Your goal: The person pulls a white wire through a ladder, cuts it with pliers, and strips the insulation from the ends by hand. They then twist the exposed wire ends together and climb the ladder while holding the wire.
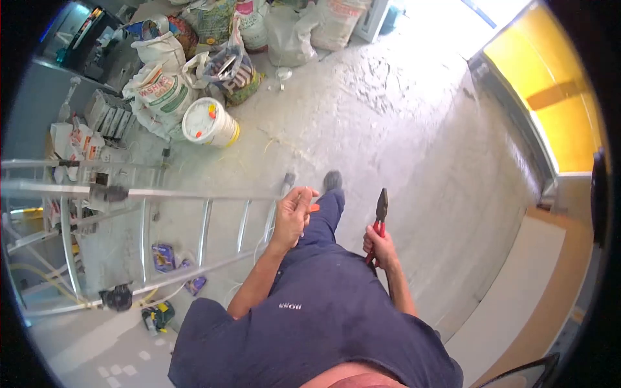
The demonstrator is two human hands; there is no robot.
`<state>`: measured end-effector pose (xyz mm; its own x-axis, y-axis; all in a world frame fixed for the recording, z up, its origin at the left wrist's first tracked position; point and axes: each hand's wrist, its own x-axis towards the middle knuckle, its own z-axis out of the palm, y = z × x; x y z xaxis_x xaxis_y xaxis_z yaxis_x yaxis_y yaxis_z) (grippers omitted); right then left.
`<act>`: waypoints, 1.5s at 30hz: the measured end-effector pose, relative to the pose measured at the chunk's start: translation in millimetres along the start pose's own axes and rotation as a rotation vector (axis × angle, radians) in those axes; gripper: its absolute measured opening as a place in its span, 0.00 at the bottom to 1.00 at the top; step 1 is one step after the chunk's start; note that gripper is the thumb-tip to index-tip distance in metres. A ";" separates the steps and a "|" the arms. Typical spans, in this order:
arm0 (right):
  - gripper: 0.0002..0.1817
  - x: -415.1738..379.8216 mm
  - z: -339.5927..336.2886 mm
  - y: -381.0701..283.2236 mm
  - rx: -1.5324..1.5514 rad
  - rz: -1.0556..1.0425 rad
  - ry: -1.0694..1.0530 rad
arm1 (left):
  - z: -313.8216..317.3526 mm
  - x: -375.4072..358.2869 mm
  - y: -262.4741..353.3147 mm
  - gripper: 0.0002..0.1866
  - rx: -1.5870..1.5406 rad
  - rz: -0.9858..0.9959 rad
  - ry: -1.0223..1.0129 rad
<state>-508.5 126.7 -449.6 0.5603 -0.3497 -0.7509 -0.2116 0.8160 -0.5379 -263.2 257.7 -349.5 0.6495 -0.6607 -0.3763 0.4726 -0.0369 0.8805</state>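
My right hand (381,247) is closed round the red handles of a pair of combination pliers (382,205). Their dark jaws point away from me, and the jaw tips look closed. In front of my body, my left hand (293,218) is raised with its fingers pinched together. A small orange piece (315,208) sticks out from between those fingers. Most of it is hidden, so its kind cannot be made out. The two hands are apart, with my trouser leg (321,223) below and between them.
An aluminium ladder (206,223) stands close on my left. Ahead are a white bucket (206,123) and several filled sacks (162,94). A green-and-black power tool (157,317) lies below the ladder. Boards (524,284) lean at the right, near a yellow panel (543,84).
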 end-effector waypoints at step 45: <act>0.05 1221.6 418.2 -412.2 -0.294 0.119 -0.293 | 27.4 702.4 121.5 0.10 -0.765 -0.499 1.064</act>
<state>598.0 -444.4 -984.9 0.7128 -0.0806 -0.6968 -0.4843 0.6621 -0.5719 234.1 -231.5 -498.9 0.2908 0.1908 -0.9376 0.7640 0.5436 0.3476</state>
